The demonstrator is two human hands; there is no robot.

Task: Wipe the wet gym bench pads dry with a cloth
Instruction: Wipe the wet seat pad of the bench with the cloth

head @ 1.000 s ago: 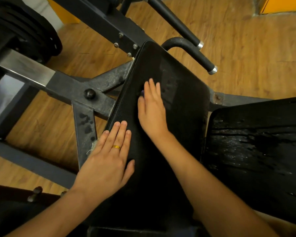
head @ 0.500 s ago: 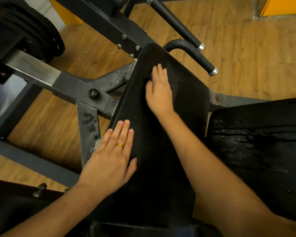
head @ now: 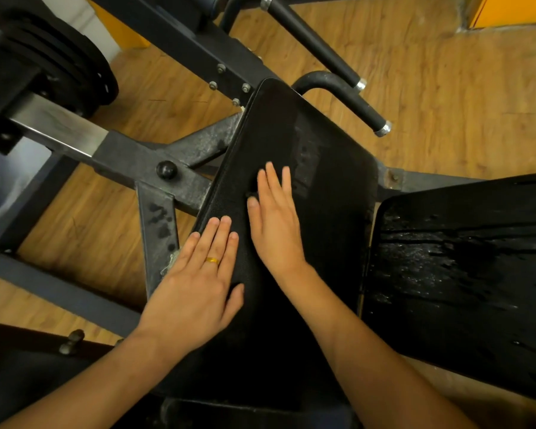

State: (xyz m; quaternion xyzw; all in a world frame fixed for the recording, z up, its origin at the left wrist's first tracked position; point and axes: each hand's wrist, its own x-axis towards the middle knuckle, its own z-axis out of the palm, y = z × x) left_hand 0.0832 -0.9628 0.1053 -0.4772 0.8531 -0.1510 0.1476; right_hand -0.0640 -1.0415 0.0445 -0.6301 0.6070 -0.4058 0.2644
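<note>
A long black bench pad (head: 322, 168) runs away from me in the middle of the view, with a faint damp sheen near its far right part. My right hand (head: 276, 224) lies flat on it with straight fingers. A small dark fold peeks out by its thumb; whether that is the cloth I cannot tell. My left hand (head: 195, 286), wearing a gold ring, rests flat on the pad's left edge. To the right, a second black pad (head: 446, 274) is covered in water drops and streaks.
The machine's dark steel frame (head: 155, 159) crosses under the pad on the left, with black weight plates (head: 59, 66) at the far left. Two black handles (head: 347, 97) with silver tips stick out behind the pad. A wooden floor (head: 446, 88) lies all around.
My right hand slid up the pad half a second ago and has come back down toward me. My left hand has stayed on the pad's left edge.
</note>
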